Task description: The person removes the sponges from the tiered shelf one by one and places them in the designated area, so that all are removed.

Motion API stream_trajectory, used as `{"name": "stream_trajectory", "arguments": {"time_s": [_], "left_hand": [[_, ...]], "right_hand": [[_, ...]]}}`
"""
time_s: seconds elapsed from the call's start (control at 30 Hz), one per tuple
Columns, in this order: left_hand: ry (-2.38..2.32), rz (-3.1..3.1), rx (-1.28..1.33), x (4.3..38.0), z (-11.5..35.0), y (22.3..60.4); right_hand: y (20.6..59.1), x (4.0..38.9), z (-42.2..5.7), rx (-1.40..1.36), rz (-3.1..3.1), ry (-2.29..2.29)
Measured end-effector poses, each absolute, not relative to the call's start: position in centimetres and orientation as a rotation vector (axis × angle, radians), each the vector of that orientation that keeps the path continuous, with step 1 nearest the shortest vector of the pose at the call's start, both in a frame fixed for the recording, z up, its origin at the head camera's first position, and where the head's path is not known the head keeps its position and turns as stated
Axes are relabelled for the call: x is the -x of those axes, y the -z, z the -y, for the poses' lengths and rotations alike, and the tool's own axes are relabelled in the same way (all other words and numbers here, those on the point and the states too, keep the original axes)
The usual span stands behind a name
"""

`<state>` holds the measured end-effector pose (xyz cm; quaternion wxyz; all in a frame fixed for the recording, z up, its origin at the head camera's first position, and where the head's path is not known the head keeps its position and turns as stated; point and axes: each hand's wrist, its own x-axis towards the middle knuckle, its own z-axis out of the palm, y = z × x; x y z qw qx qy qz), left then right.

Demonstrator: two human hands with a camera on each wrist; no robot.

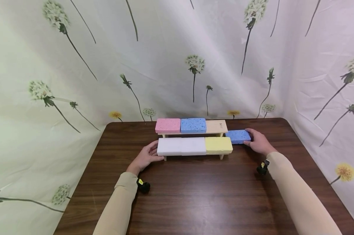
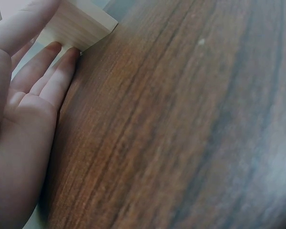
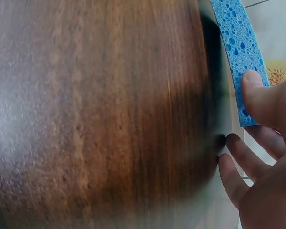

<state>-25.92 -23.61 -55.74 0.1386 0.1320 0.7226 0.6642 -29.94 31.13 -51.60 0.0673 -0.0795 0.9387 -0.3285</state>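
In the head view, a wooden two-tier stand (image 1: 214,127) bears a pink sponge (image 1: 168,125) and a blue sponge (image 1: 193,125) on its back tier. Two smooth white sponge blocks (image 1: 181,146) and a yellow one (image 1: 218,145) fill the front tier. My left hand (image 1: 145,157) rests at the front tier's left end, its nearly straight fingers against the wooden leg (image 2: 74,26) in the left wrist view. Beyond the stand's right end, my right hand (image 1: 259,143) pinches another blue sponge (image 1: 237,137), thumb on its porous face (image 3: 236,43) in the right wrist view.
The stand is toward the far edge of a dark wood-grain table (image 1: 188,195). Behind it hangs a white flower-print cloth (image 1: 165,65), which also covers both sides. Each wrist wears a small black camera (image 1: 143,186).
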Motion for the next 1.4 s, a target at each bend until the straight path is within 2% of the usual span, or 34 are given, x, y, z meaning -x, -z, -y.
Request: {"name": "stream_trajectory", "arguments": {"time_s": [1.4], "left_hand": [[-1.929, -2.068, -0.387, 26.1, 23.7, 55.9]], "right_hand": [[51.3, 30.7, -29.9, 0.258, -2.87, 0.801]]}}
